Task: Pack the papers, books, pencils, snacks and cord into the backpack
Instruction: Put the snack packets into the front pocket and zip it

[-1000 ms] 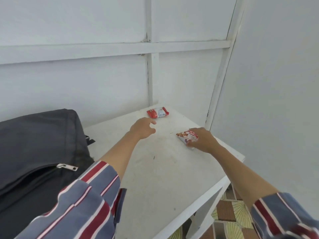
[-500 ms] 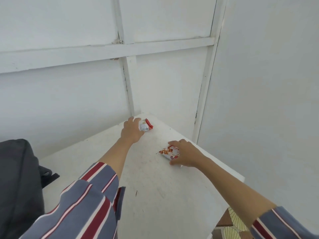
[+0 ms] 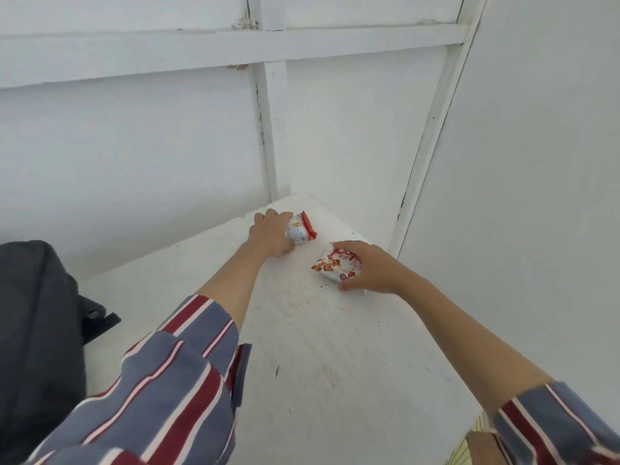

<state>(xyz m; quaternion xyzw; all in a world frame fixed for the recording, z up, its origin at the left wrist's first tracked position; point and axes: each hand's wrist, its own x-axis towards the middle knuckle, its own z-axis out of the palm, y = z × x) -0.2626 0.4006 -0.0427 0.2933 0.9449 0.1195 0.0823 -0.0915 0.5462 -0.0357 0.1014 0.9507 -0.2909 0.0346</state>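
Spanning the view, the white counter (image 3: 302,347) bears the dark backpack (image 3: 37,313) at its left edge. At the counter's far corner, the left hand (image 3: 268,234) grips a red-ended snack packet (image 3: 300,229), its long axis pointing right. The right hand (image 3: 372,268) clasps an orange-printed snack pouch (image 3: 335,266). Both look light and crushable, so a gentle mid-body hold suits them.

- Two snack packets: a red-and-white packet (image 3: 301,230) and an orange-printed packet (image 3: 336,268).
- Two hands: the left hand (image 3: 270,234) and the right hand (image 3: 373,269), each gripping one packet.
- One dark backpack (image 3: 37,313).
- One white table (image 3: 318,347).
- Two striped sleeves: the left sleeve (image 3: 161,380) and the right sleeve (image 3: 553,427).
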